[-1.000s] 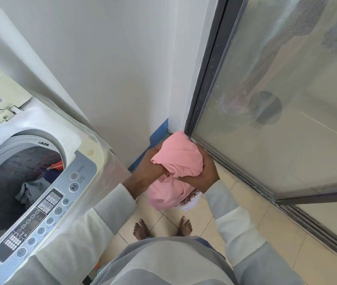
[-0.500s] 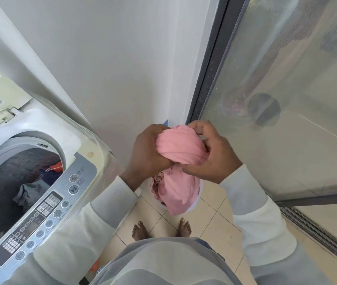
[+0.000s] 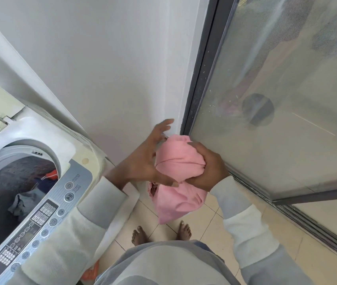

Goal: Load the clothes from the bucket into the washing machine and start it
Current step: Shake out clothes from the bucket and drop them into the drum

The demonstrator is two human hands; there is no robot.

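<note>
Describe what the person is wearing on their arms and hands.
Both arms wear long sleeves in wide bands of pale grey and off-white, of soft, slightly fuzzy fabric, ending at the wrists. The left sleeve and right sleeve match. The left hand and right hand are bare: no gloves, rings or watch visible.

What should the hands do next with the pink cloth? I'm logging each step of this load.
Probably carry the pink cloth left and drop it into the washing machine. The right hand grips it bunched, the left hand is open beside it, and the drum is open with clothes already inside.
</note>
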